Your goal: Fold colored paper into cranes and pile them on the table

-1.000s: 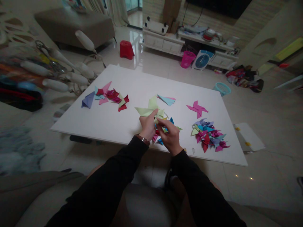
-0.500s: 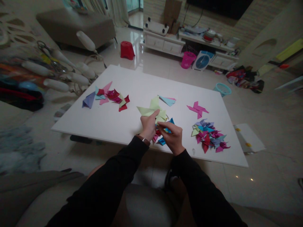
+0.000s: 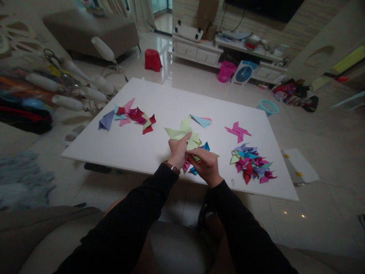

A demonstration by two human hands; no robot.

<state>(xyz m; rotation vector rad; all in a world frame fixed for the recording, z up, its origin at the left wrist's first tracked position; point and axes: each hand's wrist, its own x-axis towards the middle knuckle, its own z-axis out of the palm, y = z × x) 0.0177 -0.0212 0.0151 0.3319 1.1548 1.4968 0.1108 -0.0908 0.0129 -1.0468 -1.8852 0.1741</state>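
My left hand [image 3: 178, 151] grips a pale green folded-paper pinwheel [image 3: 185, 127], its thumb lying across the paper. My right hand [image 3: 205, 164] is closed in a pinch at the lower edge of this pinwheel, right beside the left fingers; the pinched part is mostly hidden. Below the hands, partly covered by them, lie blue and pink folded-paper pieces [image 3: 194, 171]. A flat magenta paper pinwheel [image 3: 238, 131] rests to the right. Beyond the green pinwheel lies a light blue and pink folded paper [image 3: 202, 121].
The white table [image 3: 114, 148] carries a heap of coloured paper shapes [image 3: 251, 161] on the right and a row of folded papers [image 3: 137, 114] on the left. A lamp with several white arms [image 3: 94, 93] stands at the left edge. A red stool [image 3: 153, 60] stands behind.
My right fingers have shifted slightly left and down along the green pinwheel's lower edge. The left hand keeps its grip nearly unmoved.
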